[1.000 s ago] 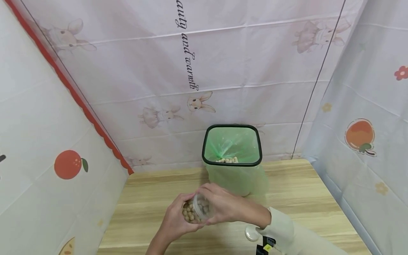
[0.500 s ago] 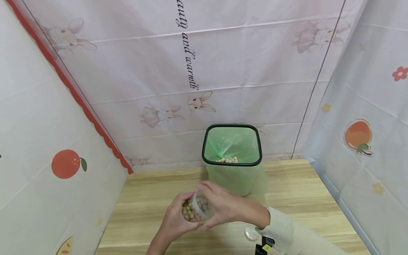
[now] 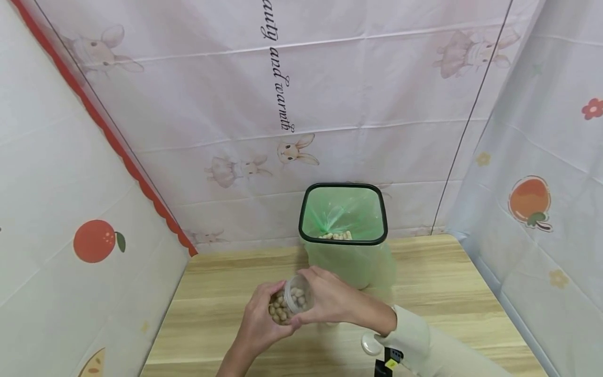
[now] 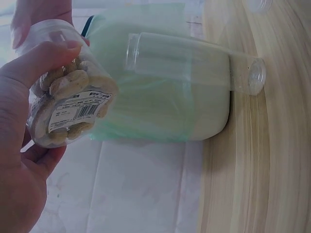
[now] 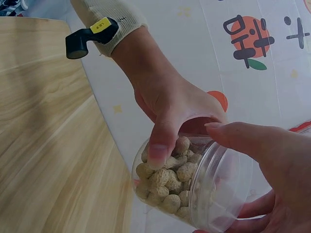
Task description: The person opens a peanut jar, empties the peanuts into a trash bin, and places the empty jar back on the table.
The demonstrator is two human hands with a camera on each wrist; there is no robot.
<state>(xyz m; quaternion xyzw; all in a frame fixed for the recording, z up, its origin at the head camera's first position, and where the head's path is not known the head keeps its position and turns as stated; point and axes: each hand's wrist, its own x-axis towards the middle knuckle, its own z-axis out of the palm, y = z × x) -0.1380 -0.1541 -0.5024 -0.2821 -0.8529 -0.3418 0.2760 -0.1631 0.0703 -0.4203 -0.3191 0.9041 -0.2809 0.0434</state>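
The left hand (image 3: 259,320) curls thumb and fingers round a tilted, clear jar (image 3: 279,308) of peanuts; close beside it, the right hand (image 3: 332,298) clasps the jar's other end. Beyond both hands, a clear container (image 4: 194,63) stands before a green-lined bin (image 3: 341,242).

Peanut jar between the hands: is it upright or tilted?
Tilted: in the head view, the peanut jar leans sideways, its length running across.

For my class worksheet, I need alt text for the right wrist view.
A clear jar of peanuts in their shells is held between a left hand, thumb across its side, and a right hand curled round its ridged end. A wooden tabletop fills much of the picture's left, a printed white sheet the background.
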